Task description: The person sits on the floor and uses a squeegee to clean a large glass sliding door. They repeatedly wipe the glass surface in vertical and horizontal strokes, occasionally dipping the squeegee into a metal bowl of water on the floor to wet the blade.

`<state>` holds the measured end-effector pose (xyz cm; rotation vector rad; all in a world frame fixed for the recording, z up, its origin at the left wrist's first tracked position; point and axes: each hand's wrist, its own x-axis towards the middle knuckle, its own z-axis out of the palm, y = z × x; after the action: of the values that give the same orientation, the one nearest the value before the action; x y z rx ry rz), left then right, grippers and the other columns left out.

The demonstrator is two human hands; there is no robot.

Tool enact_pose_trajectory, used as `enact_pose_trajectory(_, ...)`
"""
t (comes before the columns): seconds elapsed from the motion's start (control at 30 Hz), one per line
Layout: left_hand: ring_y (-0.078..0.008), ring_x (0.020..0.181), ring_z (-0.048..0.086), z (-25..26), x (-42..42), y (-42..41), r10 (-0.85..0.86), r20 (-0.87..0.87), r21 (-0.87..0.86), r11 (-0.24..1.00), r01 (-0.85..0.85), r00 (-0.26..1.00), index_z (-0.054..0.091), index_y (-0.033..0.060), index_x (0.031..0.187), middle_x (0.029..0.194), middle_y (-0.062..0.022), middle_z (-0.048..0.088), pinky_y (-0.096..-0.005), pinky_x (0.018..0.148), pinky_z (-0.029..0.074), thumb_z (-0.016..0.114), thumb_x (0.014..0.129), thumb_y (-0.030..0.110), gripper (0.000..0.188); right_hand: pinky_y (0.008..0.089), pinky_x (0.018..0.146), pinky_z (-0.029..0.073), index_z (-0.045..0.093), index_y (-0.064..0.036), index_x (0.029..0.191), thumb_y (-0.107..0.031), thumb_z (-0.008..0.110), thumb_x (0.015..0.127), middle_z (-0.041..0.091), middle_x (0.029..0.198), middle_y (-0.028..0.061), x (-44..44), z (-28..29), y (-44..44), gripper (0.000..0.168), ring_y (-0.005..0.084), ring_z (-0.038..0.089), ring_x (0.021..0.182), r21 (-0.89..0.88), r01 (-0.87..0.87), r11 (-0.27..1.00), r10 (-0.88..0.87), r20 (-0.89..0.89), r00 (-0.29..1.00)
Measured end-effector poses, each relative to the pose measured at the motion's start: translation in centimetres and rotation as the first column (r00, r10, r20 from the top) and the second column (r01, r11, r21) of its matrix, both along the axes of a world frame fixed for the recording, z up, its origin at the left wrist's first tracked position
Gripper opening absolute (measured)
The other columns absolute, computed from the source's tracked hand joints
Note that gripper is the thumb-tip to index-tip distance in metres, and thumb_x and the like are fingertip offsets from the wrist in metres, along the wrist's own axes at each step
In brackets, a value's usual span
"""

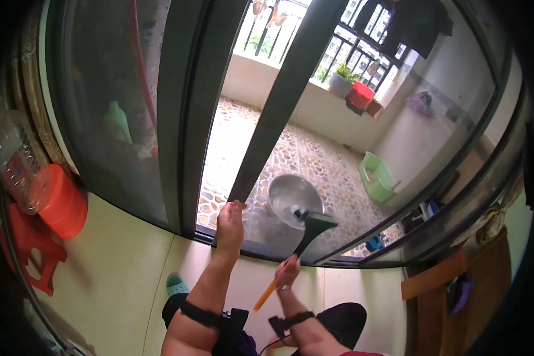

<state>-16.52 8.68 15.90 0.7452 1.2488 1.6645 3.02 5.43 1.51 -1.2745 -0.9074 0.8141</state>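
Note:
My left hand (230, 220) grips the edge of the dark-framed sliding glass door (271, 111) low on its upright. In my right hand (288, 269) is a window squeegee (312, 227) with a dark head and an orange handle end. Its head is up against or close to the glass pane; actual contact cannot be told. Through the glass, a round metal basin (296, 198) sits on the pebble-patterned balcony floor, partly behind the squeegee head.
A red plastic stool (33, 249) and a red plastic bucket-like container (62, 200) stand at the left, beside clear plastic packaging. A light green tub (376, 178) lies beyond the glass. Wooden furniture (449, 285) stands at the right. The door track edges the tiled floor.

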Motion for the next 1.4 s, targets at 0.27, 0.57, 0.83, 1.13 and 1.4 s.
enact_pose_trajectory(0.27,-0.0115,0.077,0.048,0.6,0.3,-0.1,-0.038,0.067,-0.006,0.999,0.039,0.997,0.055,0.0015,0.088,0.082,-0.0046,0.056,-0.0252,0.073,0.038,0.041,0.090,0.035,0.037,0.0210,0.036,0.033,0.038,-0.010,0.075,-0.042,0.041,0.088,0.041,0.053,-0.0008,0.8,5.5,6.8,0.034,0.0064,0.038,0.040,0.122,-0.090,0.988,0.090,0.003,0.996)
enact_pose_trajectory(0.57,-0.0092,0.072,0.045,-0.2,0.3,0.0,-0.028,0.020,0.008,1.000,0.027,0.999,0.056,0.0015,0.086,0.077,-0.0023,0.054,-0.0225,0.068,0.037,0.042,0.090,0.035,0.036,0.0354,0.034,0.039,0.046,-0.002,0.065,-0.056,0.039,0.082,0.049,0.050,0.0102,1.4,-9.9,-5.4,0.058,0.0223,0.050,0.037,-0.742,0.080,0.665,0.088,0.184,0.979)
enact_pose_trajectory(0.83,-0.0075,0.070,0.043,0.3,1.4,0.0,-0.070,0.033,0.011,0.997,0.070,0.997,0.056,0.0011,0.086,0.076,-0.0003,0.051,-0.0217,0.065,0.035,0.041,0.091,0.032,0.035,0.0256,0.030,0.033,0.042,-0.009,0.061,-0.024,0.061,0.078,0.041,0.044,-0.0011,5.0,-2.1,0.4,0.029,0.0095,0.040,0.031,-0.160,0.261,0.952,-0.264,0.004,0.964)
enact_pose_trajectory(1.13,-0.0051,0.067,0.038,0.3,2.2,-0.2,-0.088,0.043,0.022,0.996,0.088,0.995,0.057,0.0036,0.083,0.070,0.0034,0.046,-0.0199,0.061,0.032,0.043,0.090,0.027,0.028,0.0291,0.040,0.035,0.047,-0.005,0.060,-0.021,0.058,0.077,0.044,0.047,0.0019,8.4,3.9,8.7,0.026,0.0112,0.045,0.041,0.137,0.300,0.944,-0.329,0.327,0.886)
enact_pose_trajectory(1.4,-0.0057,0.075,0.047,-0.7,1.9,0.1,-0.137,-0.046,0.001,0.991,0.137,0.989,0.058,0.0124,0.087,0.084,0.0041,0.057,-0.0230,0.063,0.039,0.043,0.089,0.032,0.025,0.0380,0.050,0.042,0.049,0.002,0.056,-0.016,0.053,0.068,0.052,0.050,0.0127,7.0,-9.4,-0.4,0.022,0.0255,0.056,0.049,-0.543,0.446,0.712,-0.129,0.524,0.842)
